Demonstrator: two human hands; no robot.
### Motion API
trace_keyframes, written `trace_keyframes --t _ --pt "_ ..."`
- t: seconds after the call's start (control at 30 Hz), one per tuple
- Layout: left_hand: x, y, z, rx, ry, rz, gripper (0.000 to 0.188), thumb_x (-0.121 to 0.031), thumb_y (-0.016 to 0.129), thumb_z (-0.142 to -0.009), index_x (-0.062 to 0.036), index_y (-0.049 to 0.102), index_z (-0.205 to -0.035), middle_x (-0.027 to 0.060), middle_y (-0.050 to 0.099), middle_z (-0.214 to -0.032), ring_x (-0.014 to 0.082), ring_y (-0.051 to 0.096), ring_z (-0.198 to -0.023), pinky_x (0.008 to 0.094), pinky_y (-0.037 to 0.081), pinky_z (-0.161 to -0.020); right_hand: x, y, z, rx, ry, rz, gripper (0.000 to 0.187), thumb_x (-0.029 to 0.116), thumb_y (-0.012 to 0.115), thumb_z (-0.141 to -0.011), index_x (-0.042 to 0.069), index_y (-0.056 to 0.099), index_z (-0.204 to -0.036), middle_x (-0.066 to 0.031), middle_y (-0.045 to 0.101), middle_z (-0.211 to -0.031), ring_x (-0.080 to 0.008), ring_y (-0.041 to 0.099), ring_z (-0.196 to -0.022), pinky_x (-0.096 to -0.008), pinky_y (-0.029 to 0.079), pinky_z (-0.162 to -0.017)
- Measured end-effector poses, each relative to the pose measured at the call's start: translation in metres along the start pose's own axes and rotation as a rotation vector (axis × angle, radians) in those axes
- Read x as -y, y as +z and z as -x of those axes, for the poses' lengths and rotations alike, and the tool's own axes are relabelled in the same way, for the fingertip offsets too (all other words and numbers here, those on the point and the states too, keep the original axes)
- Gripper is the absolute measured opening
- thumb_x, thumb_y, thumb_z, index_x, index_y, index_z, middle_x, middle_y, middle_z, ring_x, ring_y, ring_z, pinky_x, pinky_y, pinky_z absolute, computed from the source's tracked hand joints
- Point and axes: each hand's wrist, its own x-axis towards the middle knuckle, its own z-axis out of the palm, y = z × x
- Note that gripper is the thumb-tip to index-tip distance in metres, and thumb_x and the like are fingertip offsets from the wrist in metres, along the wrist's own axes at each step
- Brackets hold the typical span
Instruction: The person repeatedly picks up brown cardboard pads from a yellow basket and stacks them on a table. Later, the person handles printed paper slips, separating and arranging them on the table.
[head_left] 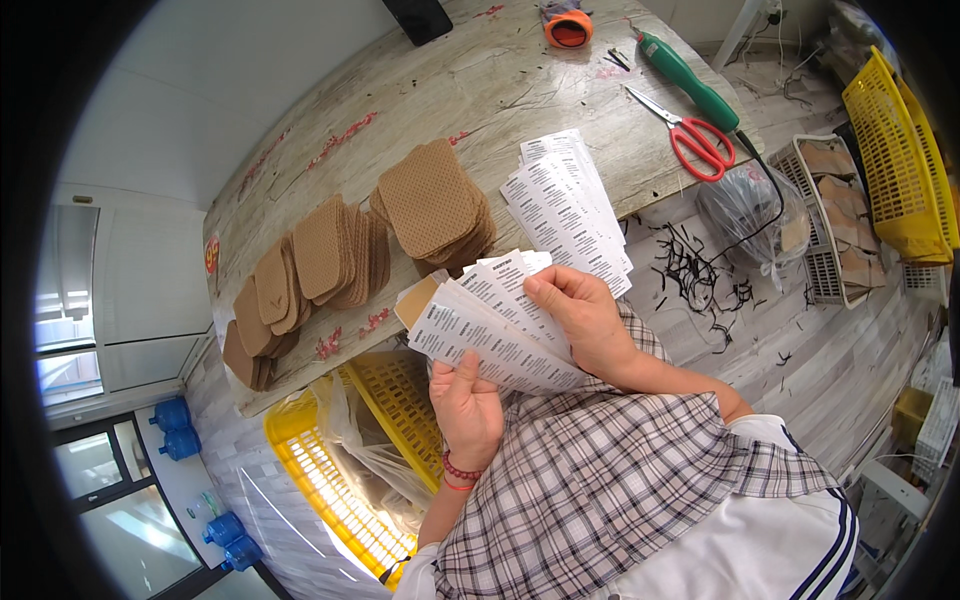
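My left hand grips a fanned bundle of white label sheets from below, its thumb on the front sheet. My right hand pinches the bundle's right side between thumb and fingers. A tan piece sticks out behind the fan at its left end. Just beyond the bundle, a tall stack of brown textured rounded pads stands on the table. More brown pad stacks lean in a row toward the table's left corner. A loose pile of similar label sheets lies to the right of the tall stack.
Red-handled scissors and a green corded hand tool lie at the table's right end, near an orange ring-shaped object. A yellow basket with plastic stands below the front edge. Black scraps litter the floor beside a stuffed clear bag.
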Motion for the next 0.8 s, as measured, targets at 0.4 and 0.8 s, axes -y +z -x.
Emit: trace_keyframes --t 0.4,0.8 --pt "-0.002 0.002 -0.001 0.031 0.007 0.02 0.027 -0.003 0.052 -0.097 0.0005 0.051 -0.123 0.0139 0.059 -0.126 0.0234 0.057 -0.116 0.0417 0.046 -0.103 -0.002 0.0 -0.002 -0.025 -0.03 -0.048 0.017 0.013 0.058 -0.096 -0.003 0.064 -0.101 -0.0042 0.067 -0.091 -0.007 0.059 -0.082 -0.0206 0.049 -0.073" --pt "0.004 -0.005 0.0 0.015 0.022 -0.054 0.031 0.001 0.055 -0.094 0.0018 0.053 -0.125 0.0145 0.061 -0.124 0.0219 0.059 -0.113 0.0358 0.046 -0.1 0.015 0.001 0.001 0.071 -0.005 0.27 0.02 0.01 0.065 -0.089 -0.002 0.067 -0.105 -0.0062 0.067 -0.097 -0.0087 0.06 -0.086 -0.0218 0.049 -0.075"
